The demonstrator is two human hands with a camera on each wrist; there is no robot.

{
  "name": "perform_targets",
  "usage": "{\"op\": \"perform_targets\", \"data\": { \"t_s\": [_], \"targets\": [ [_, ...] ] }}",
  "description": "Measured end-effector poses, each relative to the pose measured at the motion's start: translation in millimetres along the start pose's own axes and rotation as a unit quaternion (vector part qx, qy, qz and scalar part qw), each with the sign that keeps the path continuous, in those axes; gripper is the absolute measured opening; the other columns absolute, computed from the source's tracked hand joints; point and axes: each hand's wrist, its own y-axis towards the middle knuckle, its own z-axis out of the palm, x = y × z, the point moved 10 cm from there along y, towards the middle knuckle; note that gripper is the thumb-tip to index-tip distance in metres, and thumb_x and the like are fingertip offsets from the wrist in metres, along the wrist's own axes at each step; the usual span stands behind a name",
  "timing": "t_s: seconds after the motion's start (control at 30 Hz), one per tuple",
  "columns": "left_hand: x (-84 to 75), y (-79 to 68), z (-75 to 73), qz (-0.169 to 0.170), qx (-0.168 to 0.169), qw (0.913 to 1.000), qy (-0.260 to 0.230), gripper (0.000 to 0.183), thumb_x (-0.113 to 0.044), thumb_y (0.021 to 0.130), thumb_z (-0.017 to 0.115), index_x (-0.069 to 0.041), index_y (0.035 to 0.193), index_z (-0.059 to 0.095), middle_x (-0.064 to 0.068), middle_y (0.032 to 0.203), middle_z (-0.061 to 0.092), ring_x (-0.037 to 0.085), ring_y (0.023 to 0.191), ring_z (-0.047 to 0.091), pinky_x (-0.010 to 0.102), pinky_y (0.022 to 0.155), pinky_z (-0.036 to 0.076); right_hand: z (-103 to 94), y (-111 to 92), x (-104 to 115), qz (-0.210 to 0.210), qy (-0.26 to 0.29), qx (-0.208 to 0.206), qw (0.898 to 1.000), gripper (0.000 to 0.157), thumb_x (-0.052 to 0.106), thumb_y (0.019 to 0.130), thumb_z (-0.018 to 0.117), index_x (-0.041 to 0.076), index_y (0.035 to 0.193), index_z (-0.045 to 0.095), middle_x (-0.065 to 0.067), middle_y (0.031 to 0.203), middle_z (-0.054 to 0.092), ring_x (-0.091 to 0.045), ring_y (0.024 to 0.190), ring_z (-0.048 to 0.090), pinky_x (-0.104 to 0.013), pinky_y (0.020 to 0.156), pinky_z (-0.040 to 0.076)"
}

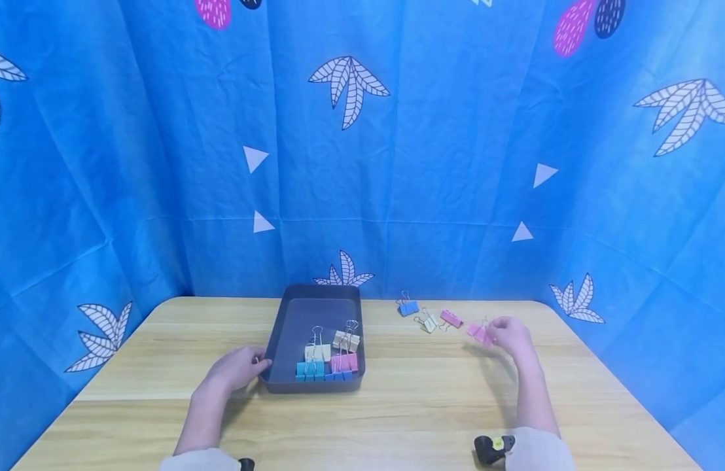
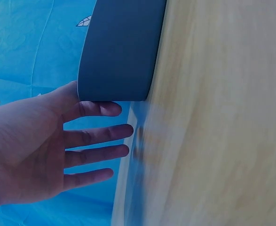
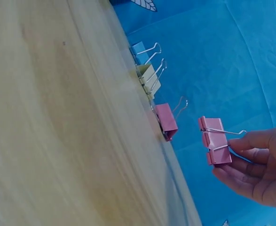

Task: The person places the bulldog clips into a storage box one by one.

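My left hand (image 1: 235, 369) is at the left wall of a dark grey tray (image 1: 274, 386), thumb over the rim and index finger against the outside; in the left wrist view the other fingers (image 2: 98, 155) extend free. Inside the tray's near half are several binder clips: teal (image 1: 310, 370), cream, tan, pink (image 1: 344, 362) and blue. My right hand (image 1: 512, 335) pinches a pink binder clip (image 3: 216, 141), raised off the table in the right wrist view. Beside it on the table lie another pink binder clip (image 1: 452, 318), a cream binder clip (image 1: 428, 322) and a blue binder clip (image 1: 407, 307).
The wooden table (image 1: 421, 418) ends at a blue patterned curtain (image 1: 457, 163), which hangs behind it and along both sides. A black wrist device (image 1: 492, 449) shows at the right sleeve.
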Motion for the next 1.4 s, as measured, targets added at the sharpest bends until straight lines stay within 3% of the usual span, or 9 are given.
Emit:
{"op": "perform_targets", "data": {
  "t_s": [0.2, 0.5, 0.67, 0.97, 1.4],
  "targets": [
    [0.6, -1.4, -1.7, -0.003, -0.002, 1.0000, -0.008, 0.028, -0.021, 0.091, 0.056, 0.000, 0.109, 0.063, 0.000, 0.080, 0.059, 0.015, 0.070, 0.052, 0.040, 0.067, 0.045, -1.0, 2.7, 9.8, -0.010, -0.005, -0.005, 1.000, 0.029, 0.010, 0.089, 0.050, -0.013, 0.105, 0.054, -0.025, 0.099, 0.057, -0.039, 0.093, 0.052, -0.052, 0.079, 0.042],
    [0.2, -3.7, -3.7, -0.005, -0.002, 0.9999, -0.013, 0.034, -0.020, 0.092, 0.055, 0.002, 0.117, 0.059, 0.000, 0.075, 0.056, 0.015, 0.063, 0.048, 0.042, 0.068, 0.044, 3.1, 4.8, 35.5, -0.039, -0.018, -0.013, 0.999, 0.029, 0.010, 0.087, 0.052, -0.012, 0.106, 0.055, -0.025, 0.100, 0.058, -0.039, 0.094, 0.052, -0.051, 0.079, 0.043],
    [-0.7, -4.4, -4.2, -0.005, -0.002, 0.9999, -0.012, 0.035, -0.020, 0.092, 0.055, 0.002, 0.118, 0.058, 0.000, 0.072, 0.054, 0.015, 0.060, 0.047, 0.041, 0.067, 0.044, 7.6, 2.8, 48.1, -0.049, -0.018, -0.019, 0.998, 0.025, 0.009, 0.088, 0.052, -0.011, 0.102, 0.057, -0.019, 0.091, 0.061, -0.033, 0.087, 0.055, -0.048, 0.077, 0.044],
    [-2.2, -4.2, -3.7, -0.001, -0.004, 0.9999, -0.009, 0.025, -0.019, 0.091, 0.056, -0.002, 0.107, 0.064, -0.001, 0.071, 0.054, 0.015, 0.062, 0.048, 0.038, 0.063, 0.043, 15.0, -5.3, 74.9, -0.077, -0.015, -0.033, 0.996, 0.025, 0.006, 0.087, 0.055, -0.012, 0.103, 0.057, -0.026, 0.098, 0.060, -0.036, 0.088, 0.056, -0.045, 0.075, 0.047],
    [0.0, -1.4, -0.1, -0.007, -0.004, 0.9999, -0.012, 0.029, -0.020, 0.091, 0.056, 0.000, 0.111, 0.063, -0.001, 0.073, 0.055, 0.015, 0.065, 0.049, 0.038, 0.064, 0.044, 51.8, -0.5, 88.5, -0.083, 0.011, -0.005, 0.996, 0.013, 0.006, 0.086, 0.057, -0.005, 0.091, 0.062, -0.012, 0.083, 0.064, -0.024, 0.077, 0.057, -0.035, 0.067, 0.047]
  ]
}}
